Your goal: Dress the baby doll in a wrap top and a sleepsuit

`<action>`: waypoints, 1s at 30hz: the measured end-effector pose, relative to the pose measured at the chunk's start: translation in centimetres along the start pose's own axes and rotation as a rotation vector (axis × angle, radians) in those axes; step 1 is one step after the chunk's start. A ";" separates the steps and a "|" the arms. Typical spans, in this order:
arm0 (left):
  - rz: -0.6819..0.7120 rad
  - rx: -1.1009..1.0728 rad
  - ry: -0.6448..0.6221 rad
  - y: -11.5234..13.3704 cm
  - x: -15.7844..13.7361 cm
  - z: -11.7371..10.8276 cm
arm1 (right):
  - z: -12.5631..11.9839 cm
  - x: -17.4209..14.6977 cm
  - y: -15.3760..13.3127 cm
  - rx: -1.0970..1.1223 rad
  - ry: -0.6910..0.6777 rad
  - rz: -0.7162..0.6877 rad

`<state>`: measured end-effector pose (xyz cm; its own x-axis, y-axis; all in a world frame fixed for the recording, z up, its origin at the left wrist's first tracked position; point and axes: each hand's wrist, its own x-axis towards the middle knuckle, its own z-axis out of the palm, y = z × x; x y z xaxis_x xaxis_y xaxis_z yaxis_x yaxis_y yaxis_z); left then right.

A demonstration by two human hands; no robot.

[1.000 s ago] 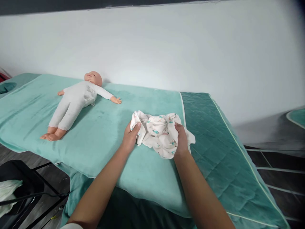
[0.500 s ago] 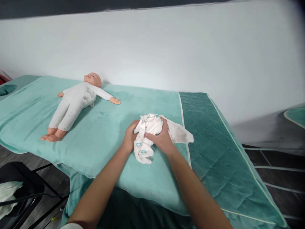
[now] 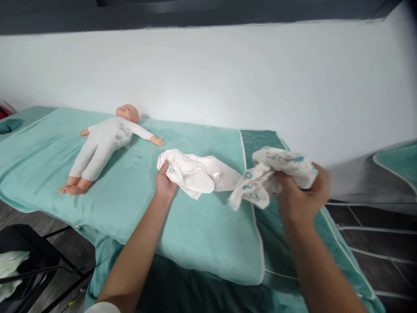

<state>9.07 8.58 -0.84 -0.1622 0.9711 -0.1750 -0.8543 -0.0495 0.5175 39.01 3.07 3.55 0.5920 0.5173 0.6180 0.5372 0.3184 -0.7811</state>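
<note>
Some white fabric is being held by the left hand over the mint blanket, while the right hand is clutching a bunched, teal-printed cloth.

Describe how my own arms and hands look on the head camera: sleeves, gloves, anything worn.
The left hand and right hand are ungloved, with no watch or bracelet visible. The left forearm is bare up to what looks like a white sleeve edge; the right forearm shows no sleeve. Blur hides finer right-hand detail.
</note>
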 end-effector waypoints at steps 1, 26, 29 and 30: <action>-0.010 -0.017 -0.001 0.1 0.0 0.0 | -1.3 1.1 0.6 -0.083 -0.008 -0.029; -0.041 0.034 -0.061 0.1 -0.4 0.2 | -3.1 -1.3 9.6 -0.362 -0.650 -0.154; -0.041 0.026 -0.067 0.2 -0.3 0.1 | -2.8 -0.1 9.5 -0.395 -0.653 -0.211; -0.042 0.024 -0.074 0.2 -0.2 0.0 | -2.6 0.1 9.5 -0.427 -0.652 -0.222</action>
<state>8.98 8.39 -0.70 -0.0890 0.9868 -0.1352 -0.8474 -0.0037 0.5310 45.74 4.03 -3.61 0.0454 0.8786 0.4754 0.8619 0.2061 -0.4632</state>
